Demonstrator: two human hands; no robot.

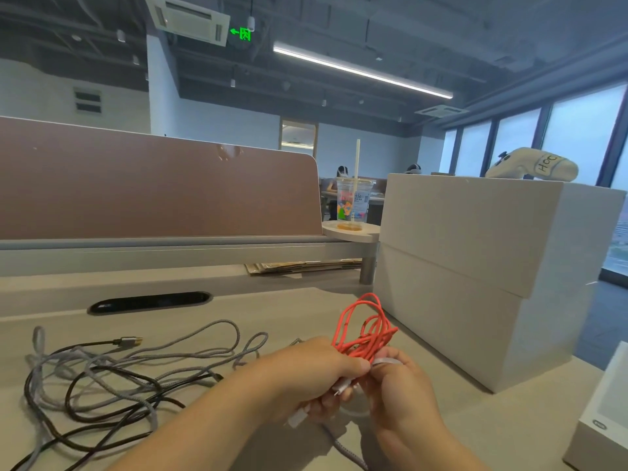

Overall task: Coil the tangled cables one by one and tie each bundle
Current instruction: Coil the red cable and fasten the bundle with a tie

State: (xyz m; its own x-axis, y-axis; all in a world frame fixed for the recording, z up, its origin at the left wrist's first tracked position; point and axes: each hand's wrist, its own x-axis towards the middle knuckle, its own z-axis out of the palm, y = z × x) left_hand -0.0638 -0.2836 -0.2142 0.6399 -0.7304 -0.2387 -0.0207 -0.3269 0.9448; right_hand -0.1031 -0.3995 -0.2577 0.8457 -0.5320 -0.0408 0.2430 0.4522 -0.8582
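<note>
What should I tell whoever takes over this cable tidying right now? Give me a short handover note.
Left hand: pinching the coiled red cable at its base.
Right hand: at the same spot, working a white tie around the bundle.
On the desk, left: grey cable and black cable, tangled together and loose.
Done: red cable coiled.
Left: finish tying the red bundle, then separate, coil and tie the grey and black ones.

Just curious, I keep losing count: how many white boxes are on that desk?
3: two big boxes stacked at the right, and a small box at the lower right edge, partly cut off.
</note>
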